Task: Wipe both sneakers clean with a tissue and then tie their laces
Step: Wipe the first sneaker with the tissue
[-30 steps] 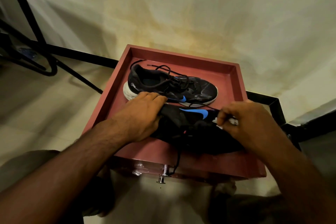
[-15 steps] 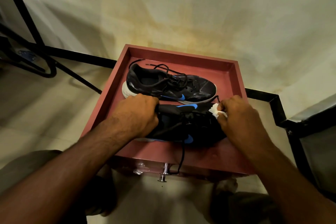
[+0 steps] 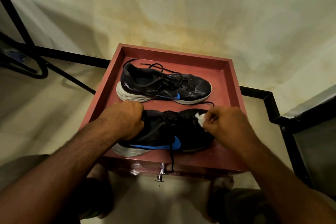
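Two black sneakers with blue logos and white soles lie on a red tray-topped table. The far sneaker stands upright, toe to the right, its laces loose. The near sneaker stands upright too, with one lace hanging over the table's front edge. My left hand grips its heel collar. My right hand pinches a crumpled white tissue against the toe.
The table stands against a stained pale wall. A small metal knob sticks out of its front. Black metal frames run along the floor at left and right. My knees show below the table.
The near sneaker has rolled from lying on its side to upright, sole down. My right hand with the tissue has stayed at the toe. My left hand has kept its hold on the heel.
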{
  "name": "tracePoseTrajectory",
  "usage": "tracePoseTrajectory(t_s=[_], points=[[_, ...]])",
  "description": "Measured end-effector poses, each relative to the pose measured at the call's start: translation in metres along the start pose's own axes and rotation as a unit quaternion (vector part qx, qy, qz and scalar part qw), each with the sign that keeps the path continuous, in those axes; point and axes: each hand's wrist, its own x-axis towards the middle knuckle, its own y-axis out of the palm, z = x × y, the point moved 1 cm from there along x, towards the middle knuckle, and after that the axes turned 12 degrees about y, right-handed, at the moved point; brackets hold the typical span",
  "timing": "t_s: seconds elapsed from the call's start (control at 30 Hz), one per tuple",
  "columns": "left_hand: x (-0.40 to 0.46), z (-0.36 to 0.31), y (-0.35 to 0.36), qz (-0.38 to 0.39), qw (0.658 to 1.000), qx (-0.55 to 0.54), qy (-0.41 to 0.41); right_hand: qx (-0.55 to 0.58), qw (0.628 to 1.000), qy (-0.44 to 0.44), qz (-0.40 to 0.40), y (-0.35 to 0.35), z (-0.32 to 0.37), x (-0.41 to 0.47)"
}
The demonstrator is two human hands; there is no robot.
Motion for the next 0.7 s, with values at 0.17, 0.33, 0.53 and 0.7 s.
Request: tracePoseTrajectory(t_s=[0.17,0.33,0.53,0.7], points=[[0.002,-0.002,-0.001,0.008,1.000,0.002,0.002,0.019,0.997,-0.058,0.056,0.024,0.012,-0.014],[0.000,-0.001,-0.001,0.005,1.000,-0.018,0.005,-0.108,0.989,-0.026,-0.096,0.007,-0.004,0.015],[0.000,-0.002,-0.004,-0.011,0.998,-0.055,0.020,0.030,0.996,-0.077,0.040,0.022,0.017,-0.015],[-0.001,-0.003,-0.004,-0.055,0.990,-0.107,0.070,-0.037,0.991,-0.069,-0.105,0.000,-0.004,0.008]])
